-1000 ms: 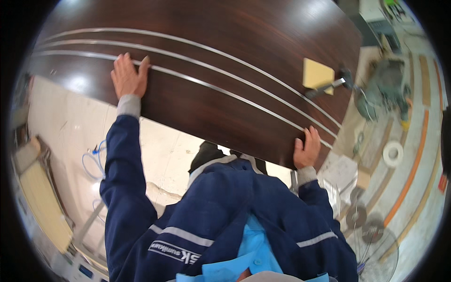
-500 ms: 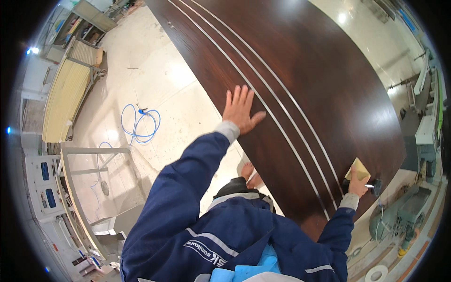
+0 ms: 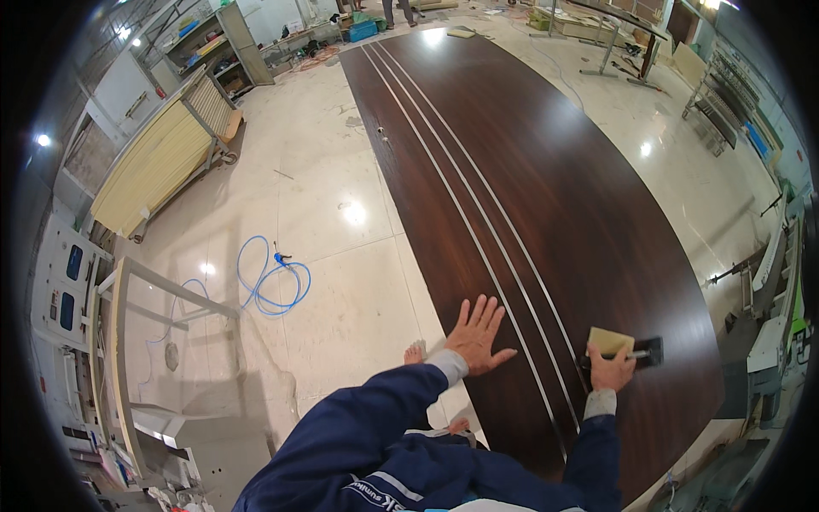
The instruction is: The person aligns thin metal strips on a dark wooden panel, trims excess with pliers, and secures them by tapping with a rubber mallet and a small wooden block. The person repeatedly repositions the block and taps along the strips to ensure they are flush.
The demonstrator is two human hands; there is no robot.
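Note:
A large dark brown wooden panel (image 3: 614,239) stretches away from me, with three thin light strips (image 3: 486,188) running along it in a gentle curve. My left hand (image 3: 479,335) lies flat near the panel's left edge, fingers spread, its thumb beside the nearest strip. To the right of the strips, my right hand (image 3: 611,371) grips a tan rectangular pad (image 3: 611,342). A dark tool with a flat black end and a pale shaft (image 3: 650,352) sticks out on the right of that hand. Whether the same fingers hold it, I cannot make out.
A coiled blue hose (image 3: 286,294) lies on the pale floor at left, near a grey frame (image 3: 171,290). Beyond stands a wheeled rack of yellowish boards (image 3: 158,162). Another tan pad (image 3: 461,33) rests at the panel's far end; a person's legs (image 3: 398,13) show behind. Machinery lines the right side.
My view has tilted up, so more of the panel's far end shows. My left hand stays flat on the panel; the right still holds the pad, now turned more squarely.

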